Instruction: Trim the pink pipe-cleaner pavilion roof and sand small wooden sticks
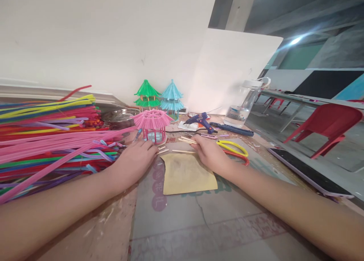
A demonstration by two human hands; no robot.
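Note:
My right hand (212,153) is closed on a few thin wooden sticks (187,140), which point left from its fingertips. My left hand (137,157) rests low beside the pink pavilion model (152,121), fingers bent together. Short wooden sticks (162,151) poke out at its thumb side; their other ends are hidden by the hand. Between both hands lies a piece of yellowish sandpaper (189,175), its surface smudged grey. Just beyond its top edge another wooden stick (183,151) lies flat.
Bundles of coloured pipe cleaners (57,139) fill the left side. Green (146,94) and blue (171,96) pavilion models stand behind, near a metal bowl (121,117). Rightward are a glue gun (201,121), yellow-handled scissors (234,147), a water bottle (239,105) and a phone (307,172).

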